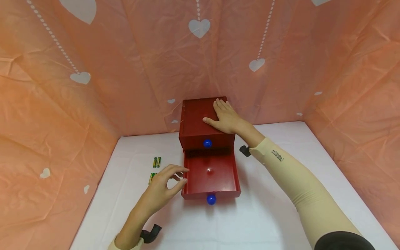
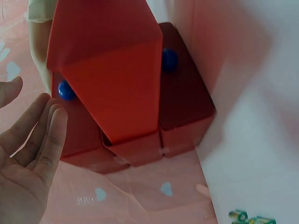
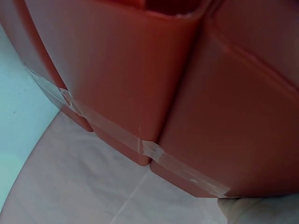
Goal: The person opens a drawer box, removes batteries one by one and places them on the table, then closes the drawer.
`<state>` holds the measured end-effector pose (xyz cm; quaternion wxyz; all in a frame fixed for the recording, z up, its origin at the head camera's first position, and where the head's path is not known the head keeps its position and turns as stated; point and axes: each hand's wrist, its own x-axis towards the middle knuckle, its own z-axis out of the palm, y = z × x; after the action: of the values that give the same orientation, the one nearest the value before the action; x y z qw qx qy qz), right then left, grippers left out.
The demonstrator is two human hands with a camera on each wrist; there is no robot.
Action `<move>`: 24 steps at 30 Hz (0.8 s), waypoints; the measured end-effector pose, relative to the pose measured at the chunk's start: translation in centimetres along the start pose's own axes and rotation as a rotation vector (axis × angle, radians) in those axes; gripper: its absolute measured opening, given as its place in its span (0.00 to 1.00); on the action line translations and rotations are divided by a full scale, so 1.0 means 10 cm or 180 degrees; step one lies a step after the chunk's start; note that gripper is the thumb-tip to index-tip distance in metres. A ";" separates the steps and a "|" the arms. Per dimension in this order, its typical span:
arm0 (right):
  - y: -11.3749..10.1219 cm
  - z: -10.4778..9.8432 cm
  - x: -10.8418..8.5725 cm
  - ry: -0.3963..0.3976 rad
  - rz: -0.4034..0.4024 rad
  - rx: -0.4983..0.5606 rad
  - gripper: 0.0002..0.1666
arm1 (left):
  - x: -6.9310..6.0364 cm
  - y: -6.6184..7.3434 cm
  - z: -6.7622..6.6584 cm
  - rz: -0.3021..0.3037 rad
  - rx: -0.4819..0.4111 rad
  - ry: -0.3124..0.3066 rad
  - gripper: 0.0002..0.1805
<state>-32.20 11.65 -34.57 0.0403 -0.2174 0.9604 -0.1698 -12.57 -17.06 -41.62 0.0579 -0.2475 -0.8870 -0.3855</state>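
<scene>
Drawer (image 1: pixel 209 182) open at centre; left hand (image 1: pixel 160 185) loosely spread beside it, right hand (image 1: pixel 226 118) flat on cabinet (image 1: pixel 197 114); batteries (image 1: pixel 155 162) outside, centre-left.

readable text: none | sleeve print (image 1: pixel 277 155): too small | backdrop marks (image 2: pixel 87 201): blurred

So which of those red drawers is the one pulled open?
The middle drawer of the three: it juts out toward the person, while the top drawer and bottom drawer are pushed in.
</scene>
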 end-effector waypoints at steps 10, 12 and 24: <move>0.00 0.00 0.00 0.0018 -0.0004 0.0007 0.59 | -0.04 0.16 0.14 0.0102 -0.0335 -0.0146 0.19; 0.01 0.00 0.01 0.0016 -0.0003 0.0025 0.59 | -0.05 0.19 0.17 0.0119 -0.0391 -0.0198 0.19; 0.02 0.01 0.02 -0.0004 0.0008 0.0036 0.59 | -0.16 0.37 0.34 0.0261 -0.0847 -0.0612 0.19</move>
<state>-32.46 11.71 -34.70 0.0424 -0.2160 0.9596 -0.1750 -9.09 -13.11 -42.04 -0.0447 -0.3248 -0.8187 -0.4714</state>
